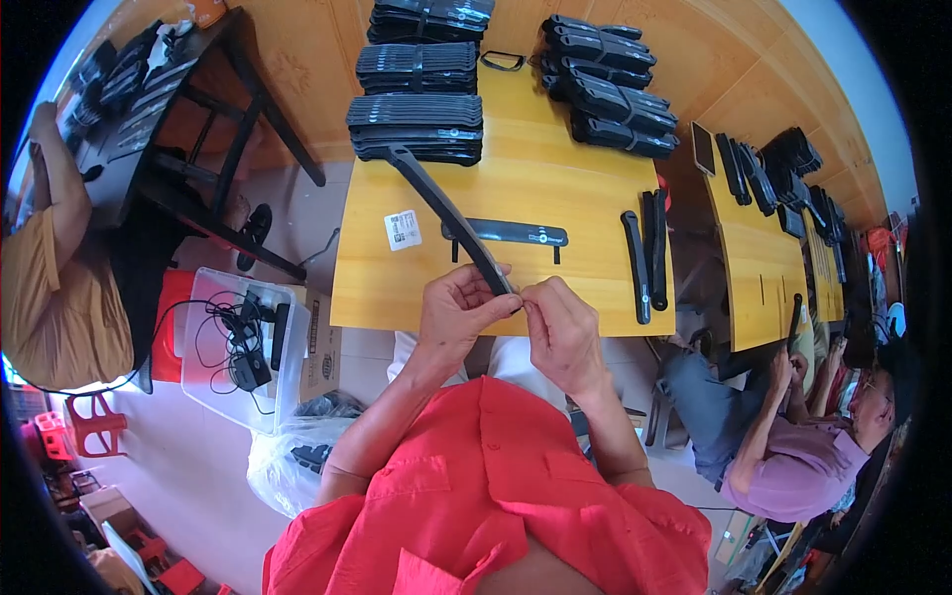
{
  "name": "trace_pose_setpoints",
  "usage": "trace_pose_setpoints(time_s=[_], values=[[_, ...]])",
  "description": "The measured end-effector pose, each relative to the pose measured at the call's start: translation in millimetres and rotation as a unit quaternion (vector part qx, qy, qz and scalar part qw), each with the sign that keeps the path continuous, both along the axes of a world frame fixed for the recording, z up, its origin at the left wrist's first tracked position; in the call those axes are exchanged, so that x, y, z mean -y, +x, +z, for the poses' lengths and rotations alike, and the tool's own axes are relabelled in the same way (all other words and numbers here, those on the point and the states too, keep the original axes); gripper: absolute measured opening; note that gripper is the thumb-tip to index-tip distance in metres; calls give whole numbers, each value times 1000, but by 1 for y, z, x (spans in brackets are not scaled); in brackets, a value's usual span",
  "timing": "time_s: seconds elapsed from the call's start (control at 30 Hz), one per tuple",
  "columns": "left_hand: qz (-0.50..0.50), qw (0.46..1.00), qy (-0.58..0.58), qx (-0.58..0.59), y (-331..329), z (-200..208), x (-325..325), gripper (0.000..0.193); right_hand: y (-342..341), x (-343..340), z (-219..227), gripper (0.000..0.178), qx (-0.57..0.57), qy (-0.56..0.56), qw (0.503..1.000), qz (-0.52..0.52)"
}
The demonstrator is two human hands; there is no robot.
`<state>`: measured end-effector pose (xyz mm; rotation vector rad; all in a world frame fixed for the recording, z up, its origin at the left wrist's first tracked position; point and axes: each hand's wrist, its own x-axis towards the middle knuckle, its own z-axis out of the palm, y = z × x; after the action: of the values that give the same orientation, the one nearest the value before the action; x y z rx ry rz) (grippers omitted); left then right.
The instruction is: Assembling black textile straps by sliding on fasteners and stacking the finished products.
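Note:
A long, flat black strip (444, 210) slants up and away from my hands, over the near part of the yellow table. My left hand (458, 315) is closed around its near end, thumb on top. With fingertips pinched, my right hand (563, 332) works at that same end; the exact pinch point is partly hidden by the fingers. Beneath the raised strip, another black strip (521, 233) with a small pale marking lies across the table, above two short dark marks. A white printed label sheet (403, 230) lies to its left.
Bundled stacks of black strips (415, 114) stand at the table's far left, more bundles (620, 94) at far right. Several loose strips (637, 268) lie along the right edge. A clear bin (233, 372) with cables stands left. Co-workers sit on both sides, one at another table (759, 268).

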<state>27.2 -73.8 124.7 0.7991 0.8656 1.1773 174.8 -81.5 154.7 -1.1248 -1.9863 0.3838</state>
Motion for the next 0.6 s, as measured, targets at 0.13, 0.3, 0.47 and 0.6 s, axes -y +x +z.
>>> trace_pose_setpoints(time_s=[0.13,0.3,0.47,0.6], values=[[-29,999,-3,-17,-2,4,-2,35,1,2,-3,8,-59,-51,997,-2],[-47,999,-4,-15,-3,2,0,40,4,1,-7,5,-116,-163,980,-1],[-46,998,5,-36,-1,1,0,41,2,3,-8,5,-114,-152,982,-10],[-57,997,5,-46,1,2,0,42,2,5,-15,7,-110,-126,985,-28]])
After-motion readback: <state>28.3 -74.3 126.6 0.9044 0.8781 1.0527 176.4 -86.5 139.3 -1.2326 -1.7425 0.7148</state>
